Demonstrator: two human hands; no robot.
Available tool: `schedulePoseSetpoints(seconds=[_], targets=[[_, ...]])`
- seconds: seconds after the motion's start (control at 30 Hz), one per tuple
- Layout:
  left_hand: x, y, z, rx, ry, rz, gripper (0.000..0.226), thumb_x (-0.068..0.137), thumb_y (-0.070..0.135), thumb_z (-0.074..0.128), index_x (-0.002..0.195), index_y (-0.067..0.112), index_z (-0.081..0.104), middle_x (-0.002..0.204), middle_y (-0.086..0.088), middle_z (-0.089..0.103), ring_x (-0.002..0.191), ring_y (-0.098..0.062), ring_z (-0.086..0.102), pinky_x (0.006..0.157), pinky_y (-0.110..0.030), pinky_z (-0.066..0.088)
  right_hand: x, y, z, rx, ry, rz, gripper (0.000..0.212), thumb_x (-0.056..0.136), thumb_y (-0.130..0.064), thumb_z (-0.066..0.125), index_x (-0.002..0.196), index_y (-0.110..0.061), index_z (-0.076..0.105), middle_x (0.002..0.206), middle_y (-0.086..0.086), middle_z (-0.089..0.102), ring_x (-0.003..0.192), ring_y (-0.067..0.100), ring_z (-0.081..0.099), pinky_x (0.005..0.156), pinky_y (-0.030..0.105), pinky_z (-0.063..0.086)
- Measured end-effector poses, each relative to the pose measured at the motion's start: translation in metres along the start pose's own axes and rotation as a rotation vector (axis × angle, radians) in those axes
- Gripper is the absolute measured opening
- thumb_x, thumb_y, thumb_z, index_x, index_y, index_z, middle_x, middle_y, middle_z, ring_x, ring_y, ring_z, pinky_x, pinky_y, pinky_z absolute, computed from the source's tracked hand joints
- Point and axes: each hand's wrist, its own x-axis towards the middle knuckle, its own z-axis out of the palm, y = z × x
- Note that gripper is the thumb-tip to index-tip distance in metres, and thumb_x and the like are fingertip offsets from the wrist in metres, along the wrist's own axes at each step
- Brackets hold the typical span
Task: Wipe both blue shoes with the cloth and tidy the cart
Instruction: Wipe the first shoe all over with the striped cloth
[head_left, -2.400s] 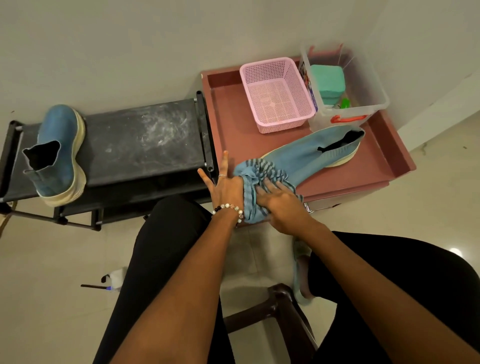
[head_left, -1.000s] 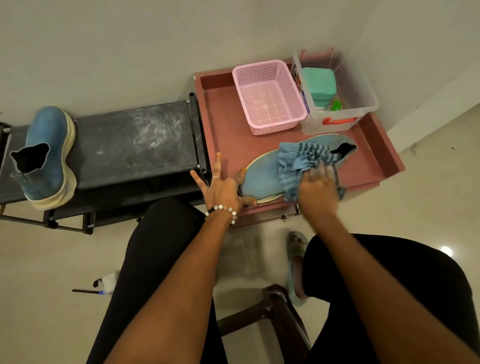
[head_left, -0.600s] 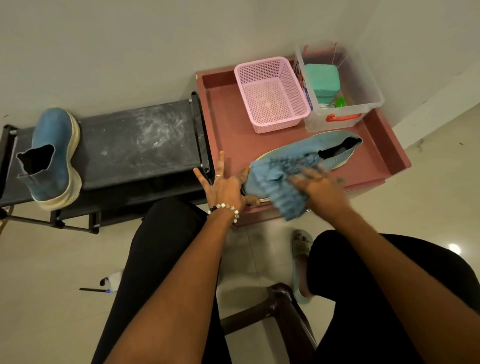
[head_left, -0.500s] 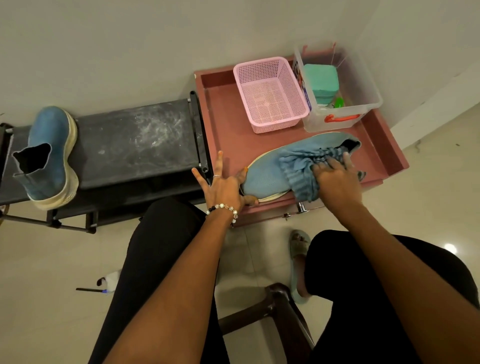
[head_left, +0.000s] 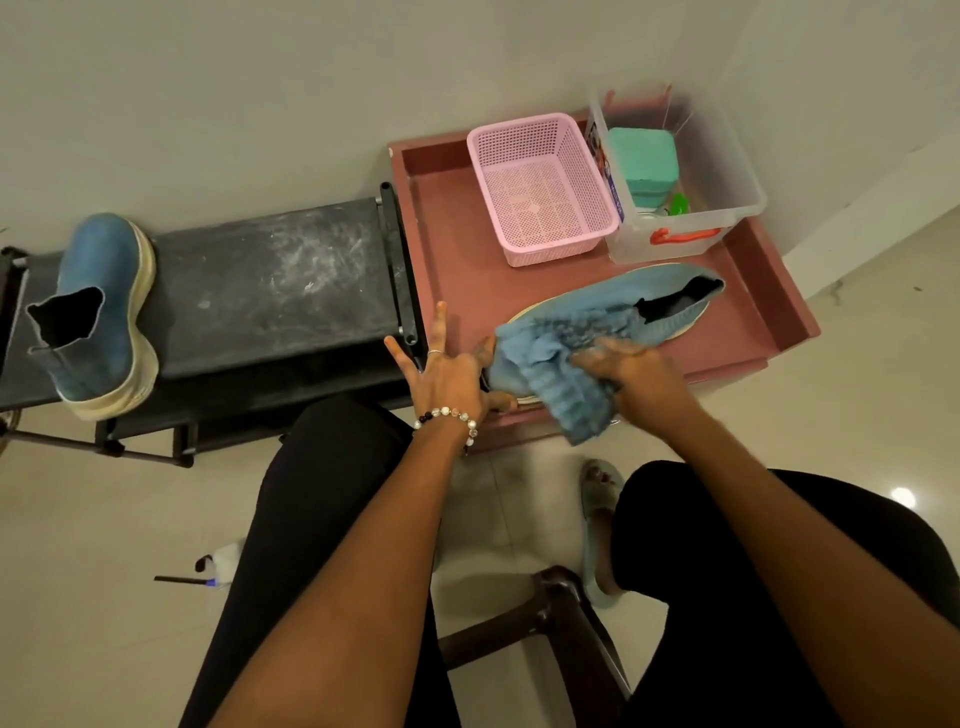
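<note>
The light-blue knit shoe (head_left: 613, 317) lies on its side along the front edge of the pink cart tray (head_left: 452, 249), its long axis running from the toe at the person's left to the open heel collar at the far right. The right hand (head_left: 631, 376) presses the bunched blue cloth (head_left: 558, 384) against the toe half, fingers curled into the fabric; part of the cloth hangs over the tray's front lip. The left hand (head_left: 447, 371) braces the toe end with its thumb side while the other fingers stand splayed and straight, gripping nothing. Since the unwiped stretch of the shoe lies away to the right of the cloth, a further stroke would likely travel rightward along that axis toward the heel. The second blue shoe (head_left: 98, 317) stands well apart on the black rack (head_left: 270, 280), nearer the left hand.
</note>
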Motion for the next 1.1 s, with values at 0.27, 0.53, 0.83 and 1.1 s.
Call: schedulePoseSetpoints(seconds=[0.27, 0.53, 0.83, 1.1], targets=[[-0.001, 0.005, -0.005, 0.009, 0.023, 0.001, 0.062, 0.068, 0.062, 0.069, 0.126, 0.044, 0.054, 0.158, -0.014, 0.010, 0.144, -0.013, -0.021, 0.099, -0.064, -0.027, 0.019, -0.086, 0.041, -0.108, 0.074, 0.437, 0.025, 0.076, -0.004, 0.061, 0.098, 0.009, 0.066, 0.107, 0.029, 0.063, 0.116, 0.040, 0.051, 0.107, 0.047, 0.032], [-0.002, 0.003, -0.006, -0.012, 0.003, 0.003, 0.064, 0.065, 0.065, 0.070, 0.124, 0.043, 0.057, 0.159, -0.015, 0.003, 0.144, -0.013, -0.023, 0.099, -0.062, -0.026, 0.011, -0.020, 0.027, -0.066, 0.021, -0.080, 0.049, 0.068, -0.003, 0.072, 0.115, -0.016, 0.067, 0.108, 0.012, 0.070, 0.100, 0.027, 0.065, 0.095, 0.041, 0.048], [-0.004, 0.005, -0.008, -0.019, -0.009, -0.004, 0.073, 0.064, 0.064, 0.070, 0.131, 0.050, 0.046, 0.159, -0.015, -0.002, 0.144, -0.014, -0.021, 0.097, -0.062, -0.029, 0.037, -0.061, 0.011, -0.385, -0.087, 0.416, 0.031, 0.089, -0.015, 0.050, 0.116, -0.001, 0.057, 0.120, 0.019, 0.058, 0.116, 0.033, 0.050, 0.109, 0.042, 0.030], [-0.001, 0.003, -0.003, -0.007, 0.032, -0.015, 0.033, 0.071, 0.051, 0.072, 0.098, 0.035, 0.068, 0.159, -0.012, 0.009, 0.143, -0.011, -0.023, 0.100, -0.062, -0.025, 0.010, -0.048, 0.018, -0.083, 0.139, -0.145, 0.055, 0.057, 0.005, 0.077, 0.110, -0.009, 0.070, 0.104, 0.021, 0.070, 0.095, 0.039, 0.066, 0.079, 0.051, 0.054]])
